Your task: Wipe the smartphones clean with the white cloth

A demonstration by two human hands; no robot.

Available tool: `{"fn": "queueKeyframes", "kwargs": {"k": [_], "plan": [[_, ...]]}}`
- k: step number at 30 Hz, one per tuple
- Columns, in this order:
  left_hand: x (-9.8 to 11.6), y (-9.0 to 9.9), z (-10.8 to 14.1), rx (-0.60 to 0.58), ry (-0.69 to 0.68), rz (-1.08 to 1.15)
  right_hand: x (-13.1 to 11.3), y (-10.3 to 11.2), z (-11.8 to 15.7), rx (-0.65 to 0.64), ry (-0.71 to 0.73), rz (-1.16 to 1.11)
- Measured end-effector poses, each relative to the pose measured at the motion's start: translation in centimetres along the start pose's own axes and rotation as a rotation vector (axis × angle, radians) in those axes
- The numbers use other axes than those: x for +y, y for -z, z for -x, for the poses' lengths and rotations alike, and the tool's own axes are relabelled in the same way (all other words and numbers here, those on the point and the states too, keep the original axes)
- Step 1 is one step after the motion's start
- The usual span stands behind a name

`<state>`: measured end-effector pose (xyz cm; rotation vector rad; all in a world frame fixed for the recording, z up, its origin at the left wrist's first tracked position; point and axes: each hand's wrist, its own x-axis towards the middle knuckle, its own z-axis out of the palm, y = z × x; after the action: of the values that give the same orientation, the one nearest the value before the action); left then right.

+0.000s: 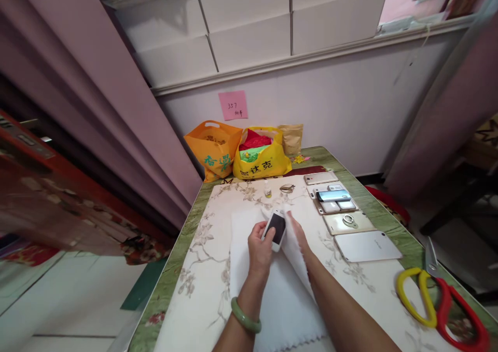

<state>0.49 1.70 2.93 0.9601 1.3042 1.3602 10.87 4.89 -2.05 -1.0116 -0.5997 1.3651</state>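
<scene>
A small white smartphone point(278, 228) with a dark screen is in my left hand point(258, 248), thumb across the screen and fingers at its left edge. My left wrist wears a green bangle point(245, 316). Folded up along the phone's right side is a white cloth point(288, 310), which my right hand point(298, 232) grips; the cloth hides part of those fingers. The rest of the cloth lies spread beneath my hands on the floral tablecloth point(194, 295). Just beyond the phone stand a small bottle point(268, 190) and a thin dark-framed item point(287, 188).
Several phones lie along the right side, including a silver one point(368, 246) and a gold one with a ring point(334, 223). Large scissors point(431, 276) with yellow and red handles rest at the right edge. An orange bag point(212, 144) and a yellow bag point(268, 157) stand at the back.
</scene>
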Motion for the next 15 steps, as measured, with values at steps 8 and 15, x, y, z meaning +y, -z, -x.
{"fn": "queueKeyframes", "kwargs": {"k": [8,15], "plan": [[2.0,2.3,-1.3,-0.240,-0.096,-0.308,-1.5,-0.9,0.5,-0.094,-0.085,-0.023],[3.0,2.9,-0.1,-0.221,-0.147,-0.630,-0.7,-0.9,0.4,-0.006,0.083,0.325]]}}
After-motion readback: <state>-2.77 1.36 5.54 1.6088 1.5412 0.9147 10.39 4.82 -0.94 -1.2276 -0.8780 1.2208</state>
